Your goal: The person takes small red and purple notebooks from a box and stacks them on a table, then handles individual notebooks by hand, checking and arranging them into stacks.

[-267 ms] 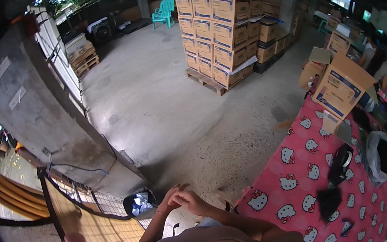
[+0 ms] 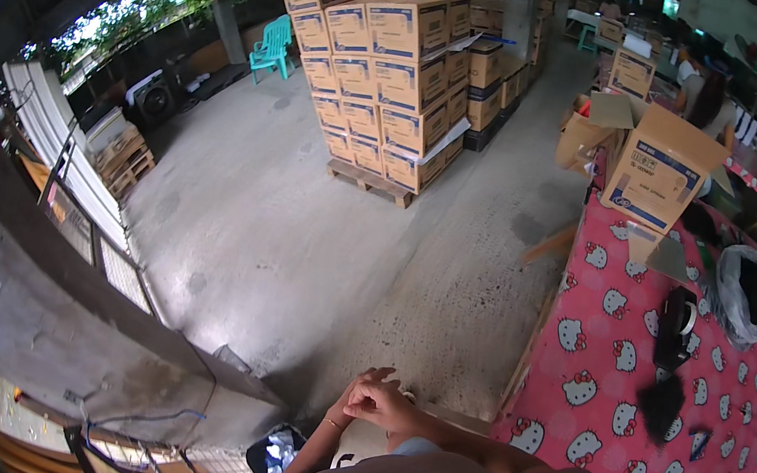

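My left hand and my right hand are pressed together low in the view, fingers curled into each other, with nothing visible in them. A thin bracelet sits on my left wrist. Both forearms come up from the bottom edge over my brown top. The hands hover above the concrete floor, just left of the near corner of a table with a pink cartoon-cat cloth.
On the table lie a black object, a dark cloth, a plastic bag and an open cardboard box. A pallet of stacked boxes stands ahead, a turquoise chair behind it. A person stands far right. A concrete ledge runs along the left.
My hands stay joined; they sit slightly further right in the view, which has shifted a little.
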A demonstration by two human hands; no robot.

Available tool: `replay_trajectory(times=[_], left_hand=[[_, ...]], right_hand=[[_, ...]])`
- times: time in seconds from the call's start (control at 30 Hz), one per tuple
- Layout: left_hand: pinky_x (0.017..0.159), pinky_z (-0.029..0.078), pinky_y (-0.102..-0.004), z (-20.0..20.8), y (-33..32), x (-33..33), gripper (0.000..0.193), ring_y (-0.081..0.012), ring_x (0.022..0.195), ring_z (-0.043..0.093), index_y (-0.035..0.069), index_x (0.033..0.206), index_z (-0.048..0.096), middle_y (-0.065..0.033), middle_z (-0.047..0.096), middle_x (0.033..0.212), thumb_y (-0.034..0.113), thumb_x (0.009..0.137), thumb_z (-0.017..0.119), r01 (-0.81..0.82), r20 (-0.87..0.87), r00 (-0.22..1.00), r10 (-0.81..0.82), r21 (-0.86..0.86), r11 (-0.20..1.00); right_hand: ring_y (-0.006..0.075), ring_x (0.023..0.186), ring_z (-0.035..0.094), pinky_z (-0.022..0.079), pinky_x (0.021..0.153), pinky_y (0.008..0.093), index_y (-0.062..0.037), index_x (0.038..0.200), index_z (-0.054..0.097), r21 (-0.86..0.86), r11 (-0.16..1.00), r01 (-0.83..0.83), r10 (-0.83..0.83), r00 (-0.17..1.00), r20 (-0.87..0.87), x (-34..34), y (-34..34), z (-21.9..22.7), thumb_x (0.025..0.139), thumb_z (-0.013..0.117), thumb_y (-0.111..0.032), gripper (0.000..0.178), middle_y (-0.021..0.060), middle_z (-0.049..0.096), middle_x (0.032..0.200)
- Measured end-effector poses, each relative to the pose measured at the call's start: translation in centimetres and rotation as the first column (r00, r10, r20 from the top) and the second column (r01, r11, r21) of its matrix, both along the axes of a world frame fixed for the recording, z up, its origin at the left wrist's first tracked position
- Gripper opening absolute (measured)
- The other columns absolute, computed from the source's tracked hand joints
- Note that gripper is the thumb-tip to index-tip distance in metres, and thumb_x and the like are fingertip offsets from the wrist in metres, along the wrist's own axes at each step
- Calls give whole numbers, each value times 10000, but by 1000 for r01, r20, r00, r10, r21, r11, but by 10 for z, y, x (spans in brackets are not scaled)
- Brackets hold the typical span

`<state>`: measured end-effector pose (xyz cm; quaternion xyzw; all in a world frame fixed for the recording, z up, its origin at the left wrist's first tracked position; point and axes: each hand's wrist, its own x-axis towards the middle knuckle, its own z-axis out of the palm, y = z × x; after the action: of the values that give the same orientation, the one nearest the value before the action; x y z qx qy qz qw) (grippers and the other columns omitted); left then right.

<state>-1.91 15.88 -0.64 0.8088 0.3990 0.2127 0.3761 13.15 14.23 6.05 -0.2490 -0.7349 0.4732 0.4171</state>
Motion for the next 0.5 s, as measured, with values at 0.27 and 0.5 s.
replay_trajectory(times=[0.27, 0.5], left_hand=[[910, 499, -426, -16, 166, -13, 216, -337, 1038, 620, 56, 1046, 637, -173, 652, 1146, 204, 895, 591, 126, 1, 992, -126, -114, 985], [927, 492, -420, 76, 300, 63, 461, -331, 1082, 632, 19, 1280, 584, -212, 650, 1150, 344, 954, 600, 60, -230, 967, -112, -225, 973]], right_hand=[[151, 611, 491, 409, 565, 333, -18, 743, 536, -43, 974, 224, -223, 974, 28, 20, 141, 22, 930, 653, -191, 280, 80, 519, 664], [95, 572, 392, 369, 523, 332, -52, 649, 444, -50, 662, 748, -747, 664, 42, 135, 233, 78, 917, 669, -123, 357, 20, 435, 607]])
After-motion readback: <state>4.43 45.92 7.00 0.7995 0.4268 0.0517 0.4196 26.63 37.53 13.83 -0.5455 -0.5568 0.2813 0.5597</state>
